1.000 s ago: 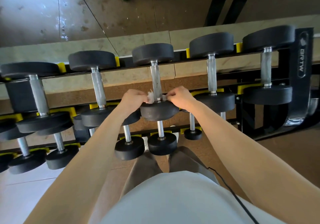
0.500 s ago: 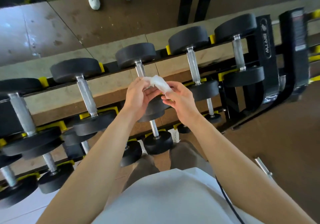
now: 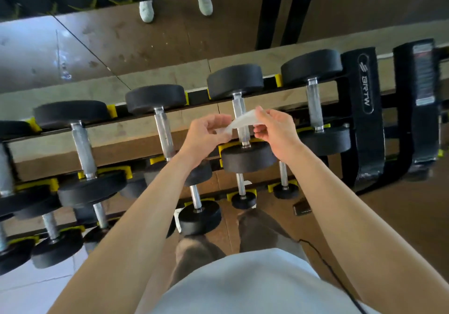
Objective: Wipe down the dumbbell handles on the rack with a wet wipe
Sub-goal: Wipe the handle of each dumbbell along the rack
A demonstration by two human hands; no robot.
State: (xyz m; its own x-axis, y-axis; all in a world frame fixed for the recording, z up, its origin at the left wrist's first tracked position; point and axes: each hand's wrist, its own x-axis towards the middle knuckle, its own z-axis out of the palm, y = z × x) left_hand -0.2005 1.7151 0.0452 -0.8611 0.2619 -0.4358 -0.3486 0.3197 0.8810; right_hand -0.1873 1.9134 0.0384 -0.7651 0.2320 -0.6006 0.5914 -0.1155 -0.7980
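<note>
Lifted off the handle it was wrapped round a second ago, the wet wipe (image 3: 243, 120) is now held stretched in the air between both hands, and the view is swung toward the rack's right end. One end is pinched by the left hand (image 3: 209, 131) and the other by the right hand (image 3: 274, 129); each grip is clamped on the wipe, thumb against fingertips. The wipe is held just in front of the next handle (image 3: 238, 105), second from the right end of the top rail of the rack (image 3: 197, 97), and no contact with it can be made out.

The step in hand is judged to be a re-spreading of the wipe between handles (a fresh face is probably being sought). Next, the wipe needs to be wrapped round that steel handle and drawn along it between the black heads. The last handle (image 3: 313, 104) remains to be done.

"BRTW" is read in white down the end plate (image 3: 364, 109). A label on the upright (image 3: 424, 75) beside it is too blurred to be read.
</note>
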